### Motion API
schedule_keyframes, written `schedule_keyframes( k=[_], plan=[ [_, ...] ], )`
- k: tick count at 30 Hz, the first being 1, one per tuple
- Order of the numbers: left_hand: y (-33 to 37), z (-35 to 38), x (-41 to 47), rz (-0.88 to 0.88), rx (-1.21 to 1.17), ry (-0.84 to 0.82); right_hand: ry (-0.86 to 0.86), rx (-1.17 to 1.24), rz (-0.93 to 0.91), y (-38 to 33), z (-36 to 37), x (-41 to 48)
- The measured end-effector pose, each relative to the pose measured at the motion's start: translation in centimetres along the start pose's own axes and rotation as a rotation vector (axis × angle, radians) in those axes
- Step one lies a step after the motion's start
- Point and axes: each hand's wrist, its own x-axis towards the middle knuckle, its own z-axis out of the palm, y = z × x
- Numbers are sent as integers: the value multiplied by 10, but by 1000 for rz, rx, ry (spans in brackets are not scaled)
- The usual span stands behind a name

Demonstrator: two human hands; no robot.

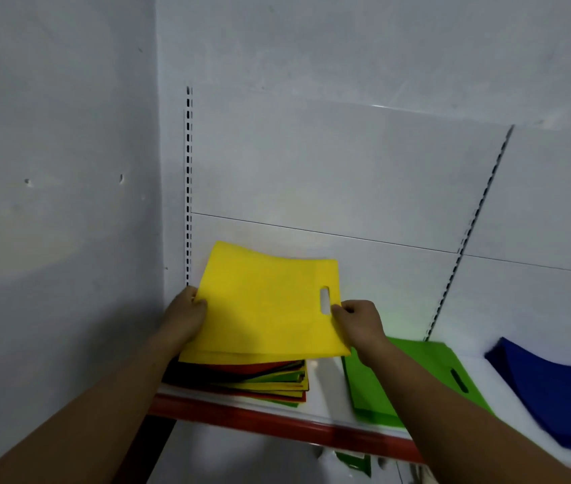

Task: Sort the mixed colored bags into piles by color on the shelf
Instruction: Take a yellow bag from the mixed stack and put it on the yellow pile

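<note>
While both hands are pinching 1 yellow bag (pixel 266 305), L hand (pixel 186 316) gripping its left edge and R hand (pixel 360 323) nipping the edge by the handle slot, it's hovering tilted just over 1 mixed stack (pixel 242 379). Slot end is pointing R. On the shelf (pixel 326 389), 1 green pile (pixel 413 379) is lying just R of the stack and 1 blue pile (pixel 556 396) further R; R hand is sitting nearer both. No yellow pile is showing.

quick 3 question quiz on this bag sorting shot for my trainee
1. True or false: the left hand and right hand both hold the yellow bag.
2. Which bag lies right of the green bag on the shelf? A red, B blue, C black.
3. What lies directly beneath the yellow bag?
Key: 1 true; 2 B, the blue bag; 3 the mixed stack.
</note>
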Motion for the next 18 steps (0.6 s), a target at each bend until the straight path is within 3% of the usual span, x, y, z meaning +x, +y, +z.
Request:
schedule_keyframes(
  k=[4, 8, 18],
  plan=[
    [18, 12, 5, 107, 47, 29, 95, 18, -15, 1, -22, -4],
    [57, 54, 2, 208, -68, -47, 216, -10, 9, 19, -72, -11],
    [239, 255, -71, 438, -172, -355, 560, -285, 111, 123, -310, -85]
  ],
)
